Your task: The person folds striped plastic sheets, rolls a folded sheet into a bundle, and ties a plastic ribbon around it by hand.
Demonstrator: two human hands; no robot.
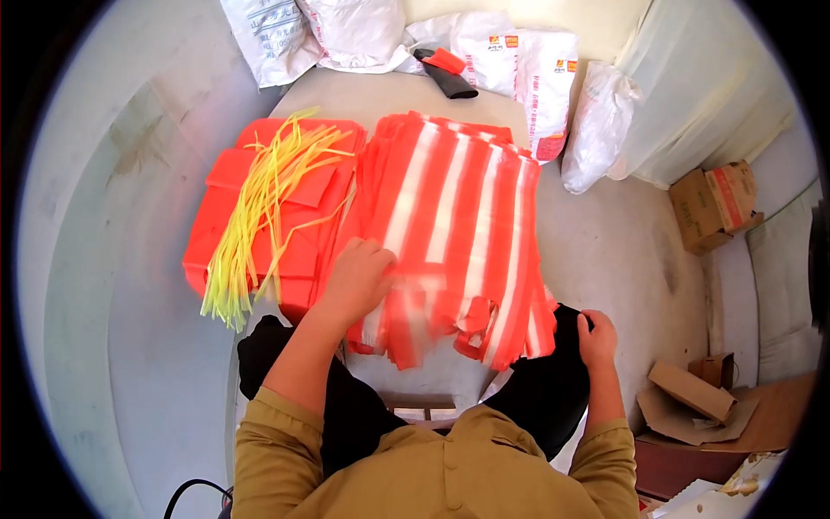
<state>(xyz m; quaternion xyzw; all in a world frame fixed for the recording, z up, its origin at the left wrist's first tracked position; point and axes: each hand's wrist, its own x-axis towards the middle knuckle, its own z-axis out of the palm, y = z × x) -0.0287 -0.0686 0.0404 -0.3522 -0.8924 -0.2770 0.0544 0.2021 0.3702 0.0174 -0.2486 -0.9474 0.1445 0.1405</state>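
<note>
A thick stack of red-and-white striped plastic bags [458, 225] lies on a low table [380, 95] in front of me. My left hand [359, 277] rests on the stack's near left corner, fingers curled against the top bags. My right hand [596, 337] sits on my right knee beside the stack's hanging handles, fingers curled with nothing seen in them. Left of the stack lies a pile of folded orange bags [294, 195] with a bundle of yellow plastic ties [259, 212] draped over it.
White sacks [527, 69] and a clear plastic bag [596, 130] stand behind the table. A dark glove-like item [445, 73] lies at the table's far edge. Cardboard boxes [718, 203] sit at right, with more flattened cardboard [692, 398] near my right knee.
</note>
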